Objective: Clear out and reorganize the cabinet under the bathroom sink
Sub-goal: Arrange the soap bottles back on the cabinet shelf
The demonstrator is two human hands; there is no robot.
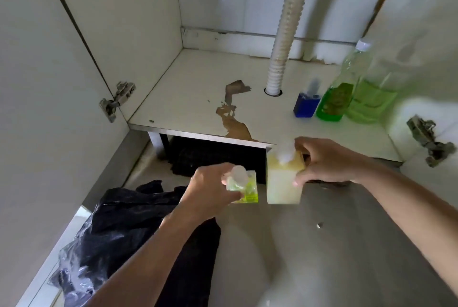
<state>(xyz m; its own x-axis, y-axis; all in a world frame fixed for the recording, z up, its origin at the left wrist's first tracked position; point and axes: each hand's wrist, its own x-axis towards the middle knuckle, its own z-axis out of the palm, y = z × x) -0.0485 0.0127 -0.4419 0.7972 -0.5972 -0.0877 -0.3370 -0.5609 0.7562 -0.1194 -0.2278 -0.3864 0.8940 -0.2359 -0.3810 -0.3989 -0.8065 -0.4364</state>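
The open cabinet has a white floor panel (198,98) with a brown peeled patch. My left hand (208,190) grips a small square bottle of bright green liquid (247,192) with a clear cap, held in front of the cabinet's front edge. My right hand (327,160) holds a taller square bottle of pale yellow liquid (282,185) right beside it. Inside the cabinet at the right stand a small blue bottle (306,106) and a tall green bottle (339,98) with a white cap, next to a bigger clear container of green liquid (371,101).
A white corrugated drain hose (287,26) runs down through a hole in the cabinet floor. A black plastic bag (111,222) lies on the floor at the lower left. Both doors stand open, with metal hinges (116,101) on either side.
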